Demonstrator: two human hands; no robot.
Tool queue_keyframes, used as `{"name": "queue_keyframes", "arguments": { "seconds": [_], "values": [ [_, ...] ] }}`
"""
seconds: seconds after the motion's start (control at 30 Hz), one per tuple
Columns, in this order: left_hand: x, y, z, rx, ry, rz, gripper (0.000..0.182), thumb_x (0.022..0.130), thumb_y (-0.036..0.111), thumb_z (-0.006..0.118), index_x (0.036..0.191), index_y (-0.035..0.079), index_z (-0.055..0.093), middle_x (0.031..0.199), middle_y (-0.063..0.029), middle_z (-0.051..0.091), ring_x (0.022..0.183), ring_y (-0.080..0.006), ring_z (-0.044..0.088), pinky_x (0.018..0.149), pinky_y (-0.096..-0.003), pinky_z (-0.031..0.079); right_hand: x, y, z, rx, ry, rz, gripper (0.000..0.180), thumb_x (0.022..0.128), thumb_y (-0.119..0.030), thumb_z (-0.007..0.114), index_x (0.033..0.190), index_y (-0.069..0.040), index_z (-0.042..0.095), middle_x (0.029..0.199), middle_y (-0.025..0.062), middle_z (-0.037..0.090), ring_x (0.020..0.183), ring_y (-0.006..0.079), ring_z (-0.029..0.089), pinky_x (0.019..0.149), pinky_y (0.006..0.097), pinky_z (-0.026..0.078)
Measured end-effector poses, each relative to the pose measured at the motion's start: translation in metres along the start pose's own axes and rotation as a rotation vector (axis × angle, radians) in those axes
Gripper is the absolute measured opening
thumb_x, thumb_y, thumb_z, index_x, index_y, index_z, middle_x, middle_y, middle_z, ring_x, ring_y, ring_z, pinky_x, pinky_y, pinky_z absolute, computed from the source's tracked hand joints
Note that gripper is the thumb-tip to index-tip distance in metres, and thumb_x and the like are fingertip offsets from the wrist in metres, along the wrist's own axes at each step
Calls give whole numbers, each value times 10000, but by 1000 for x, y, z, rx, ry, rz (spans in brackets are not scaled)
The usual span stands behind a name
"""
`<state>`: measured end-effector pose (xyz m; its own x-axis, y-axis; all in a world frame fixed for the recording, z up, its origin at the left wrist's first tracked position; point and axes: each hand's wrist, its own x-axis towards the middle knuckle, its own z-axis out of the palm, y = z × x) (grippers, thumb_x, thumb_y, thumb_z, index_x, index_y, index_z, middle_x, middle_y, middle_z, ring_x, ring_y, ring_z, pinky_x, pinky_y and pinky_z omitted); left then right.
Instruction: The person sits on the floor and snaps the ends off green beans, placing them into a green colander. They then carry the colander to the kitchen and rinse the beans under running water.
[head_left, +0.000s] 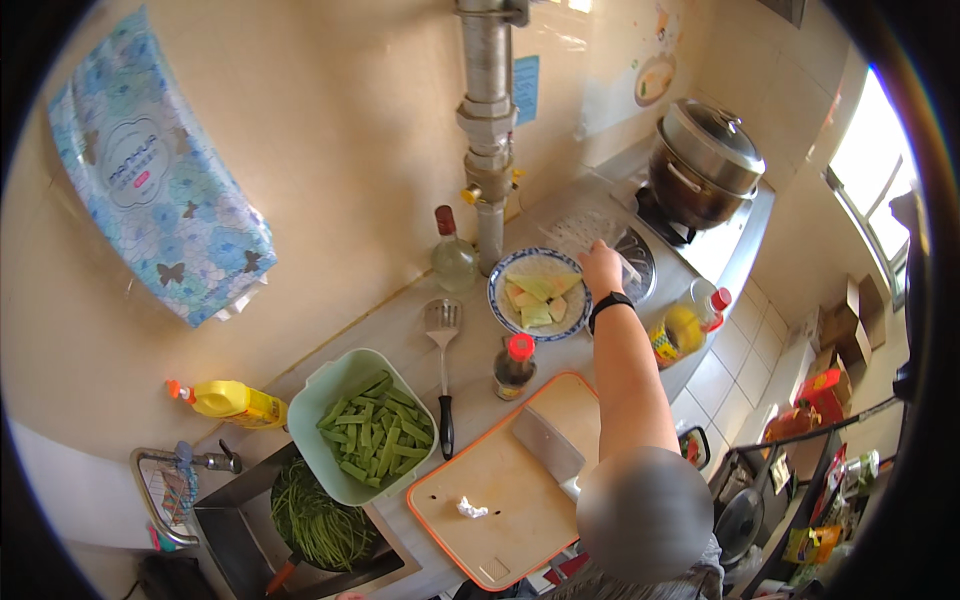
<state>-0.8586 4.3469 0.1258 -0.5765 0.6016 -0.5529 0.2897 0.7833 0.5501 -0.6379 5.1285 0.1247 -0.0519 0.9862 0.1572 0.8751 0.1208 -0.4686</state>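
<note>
My right hand (601, 271), with a black band at the wrist, reaches to the right rim of a blue-and-white plate (500, 310) of pale green melon-like pieces (536, 292). Clear plastic (585, 227) and a round metal piece (643, 255) lie by its fingers; its grip is unclear. Only a sliver of skin at the bottom edge may be my left hand (350, 596). Nearer, a cleaver (549, 444) and crumpled white scrap (472, 508) rest on an orange-edged cutting board (517, 544). A pale green basin (309, 397) holds cut green beans (379, 431).
A slotted spatula (444, 330), red-capped sauce bottle (515, 367), glass bottle (454, 259) and oil bottle (682, 322) stand or lie around the plate. A lidded pot (697, 172) sits on the stove. Leafy stems (322, 517) fill a pan in the sink (236, 525). Yellow detergent (240, 403) stands behind.
</note>
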Motion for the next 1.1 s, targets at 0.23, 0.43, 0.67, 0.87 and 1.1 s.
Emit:
{"name": "queue_keyframes", "arguments": {
  "seconds": [0.23,0.43,0.67,0.87,1.1],
  "values": [
    [49,7,-11,-555,73,-195,216,900,162,642,1093,66,641,1027,-130,692,918,-225,664,799,-307,510,-8,8,-17,86,256,101,255,840,-307,658,939,-75,627,955,218,620,884,404,597,787,472,495],
    [117,75,-21,-263,324,-11,507,896,432,615,1094,-34,593,989,-192,645,949,-321,616,819,-385,487,-29,7,-42,168,427,-87,315,852,-366,665,886,-56,624,857,212,650,814,405,617,715,477,483],
    [210,125,-24,-550,170,-87,435,881,353,631,1071,-36,586,832,-121,643,633,-192,626,561,-334,510,-91,-19,-95,352,423,-44,328,870,-368,666,898,-45,615,805,142,665,749,304,627,696,410,481],
    [231,113,-24,-601,126,-5,256,910,135,477,1091,-16,578,939,-170,635,727,-284,618,646,-419,506,-170,-27,-157,588,374,-92,292,897,-324,663,933,-39,611,710,80,655,675,183,619,636,330,467],
    [157,56,-70,-378,171,196,317,899,177,473,1106,-43,571,968,-207,641,823,-356,606,719,-452,457,-341,-58,-237,689,323,-156,223,942,-207,618,1005,1,567,772,29,606,688,97,608,659,242,508]
  ]
}}
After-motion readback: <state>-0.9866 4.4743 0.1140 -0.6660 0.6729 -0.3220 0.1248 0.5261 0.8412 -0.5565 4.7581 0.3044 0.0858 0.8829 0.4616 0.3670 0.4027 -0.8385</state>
